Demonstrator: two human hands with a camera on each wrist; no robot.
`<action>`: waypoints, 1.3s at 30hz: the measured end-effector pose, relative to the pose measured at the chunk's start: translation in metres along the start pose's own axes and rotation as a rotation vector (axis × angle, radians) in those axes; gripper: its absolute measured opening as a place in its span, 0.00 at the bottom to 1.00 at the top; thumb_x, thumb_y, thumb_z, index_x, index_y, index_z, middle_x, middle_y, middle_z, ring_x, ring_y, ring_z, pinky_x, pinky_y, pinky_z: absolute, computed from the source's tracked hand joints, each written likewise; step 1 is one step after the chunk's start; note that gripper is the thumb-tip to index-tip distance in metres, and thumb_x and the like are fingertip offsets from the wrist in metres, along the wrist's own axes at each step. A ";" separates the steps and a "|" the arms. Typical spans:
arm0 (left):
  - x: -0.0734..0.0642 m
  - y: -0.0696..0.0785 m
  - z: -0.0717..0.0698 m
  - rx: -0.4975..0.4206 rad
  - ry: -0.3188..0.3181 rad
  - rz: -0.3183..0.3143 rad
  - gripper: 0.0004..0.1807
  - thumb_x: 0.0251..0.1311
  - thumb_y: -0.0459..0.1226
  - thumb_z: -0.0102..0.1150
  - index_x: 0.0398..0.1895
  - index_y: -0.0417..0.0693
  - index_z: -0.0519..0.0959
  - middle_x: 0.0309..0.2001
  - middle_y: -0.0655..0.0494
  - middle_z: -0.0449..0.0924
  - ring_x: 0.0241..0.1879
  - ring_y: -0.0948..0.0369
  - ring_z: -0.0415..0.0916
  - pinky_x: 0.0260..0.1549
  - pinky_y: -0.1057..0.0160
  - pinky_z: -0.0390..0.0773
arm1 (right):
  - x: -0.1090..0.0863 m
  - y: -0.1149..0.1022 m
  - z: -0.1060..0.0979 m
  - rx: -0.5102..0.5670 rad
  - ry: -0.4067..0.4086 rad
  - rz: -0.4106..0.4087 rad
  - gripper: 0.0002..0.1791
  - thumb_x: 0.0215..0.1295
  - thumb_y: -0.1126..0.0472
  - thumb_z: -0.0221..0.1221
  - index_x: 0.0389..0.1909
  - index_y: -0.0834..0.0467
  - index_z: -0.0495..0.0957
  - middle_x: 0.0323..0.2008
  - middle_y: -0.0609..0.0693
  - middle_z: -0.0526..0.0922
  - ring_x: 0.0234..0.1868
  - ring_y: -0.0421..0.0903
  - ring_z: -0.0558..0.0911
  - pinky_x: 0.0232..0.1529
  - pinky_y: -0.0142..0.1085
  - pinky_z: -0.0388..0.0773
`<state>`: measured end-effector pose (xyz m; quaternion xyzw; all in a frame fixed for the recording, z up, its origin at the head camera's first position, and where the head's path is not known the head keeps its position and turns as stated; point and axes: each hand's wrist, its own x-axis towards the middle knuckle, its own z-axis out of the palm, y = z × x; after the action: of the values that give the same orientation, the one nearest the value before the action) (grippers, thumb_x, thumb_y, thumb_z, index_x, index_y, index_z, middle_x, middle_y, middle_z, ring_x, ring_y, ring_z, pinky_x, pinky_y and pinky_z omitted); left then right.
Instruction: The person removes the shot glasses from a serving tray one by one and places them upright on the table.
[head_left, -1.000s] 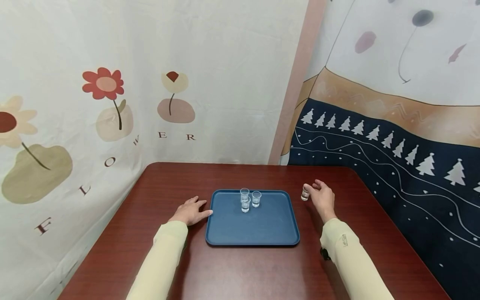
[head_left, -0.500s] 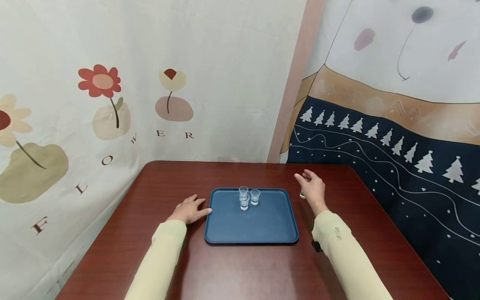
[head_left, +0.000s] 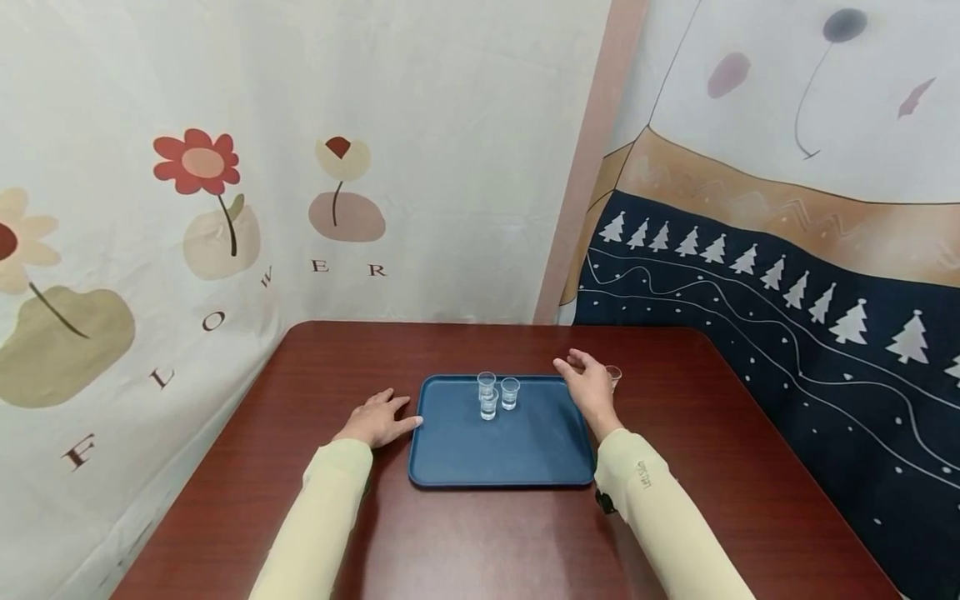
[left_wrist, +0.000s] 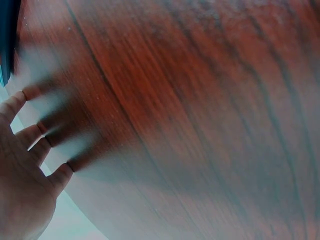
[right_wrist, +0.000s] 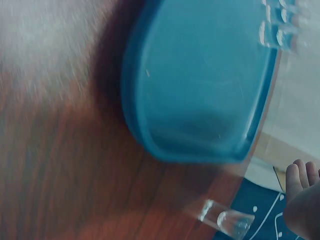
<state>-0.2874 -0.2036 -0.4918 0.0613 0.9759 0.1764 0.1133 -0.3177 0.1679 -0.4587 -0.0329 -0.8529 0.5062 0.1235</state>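
Note:
In the head view, three small clear shot glasses (head_left: 510, 394) stand in a close cluster near the far rim of a blue tray (head_left: 502, 457). A fourth shot glass (head_left: 615, 377) stands on the table right of the tray, partly hidden behind my right hand (head_left: 590, 392). That hand hovers by the tray's right rim, fingers loosely bent, holding nothing. The right wrist view shows the lone glass (right_wrist: 227, 218) apart from the hand (right_wrist: 302, 202). My left hand (head_left: 377, 421) lies spread on the table, its thumb tip at the tray's left rim.
The brown wooden table (head_left: 480, 542) has rounded far corners. Behind it hangs a pale flower-printed curtain (head_left: 450, 167), and a dark blue cloth with white trees (head_left: 750, 325) hangs along the right side.
My right hand lets go of the fourth shot glass, lifts off, and moves left toward the tray. That glass stays on the table. The left hand, tray and clustered glasses keep their places.

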 end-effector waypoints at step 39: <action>0.000 0.001 -0.004 -0.002 -0.002 -0.002 0.38 0.69 0.57 0.52 0.74 0.43 0.64 0.75 0.33 0.51 0.74 0.37 0.47 0.68 0.35 0.50 | -0.027 0.005 0.078 -0.102 -0.175 -0.044 0.29 0.63 0.55 0.68 0.63 0.61 0.76 0.53 0.58 0.82 0.53 0.54 0.82 0.50 0.47 0.80</action>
<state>-0.2882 -0.2043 -0.4882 0.0602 0.9756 0.1774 0.1146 -0.3115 0.0987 -0.5039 0.0239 -0.8857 0.4601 0.0575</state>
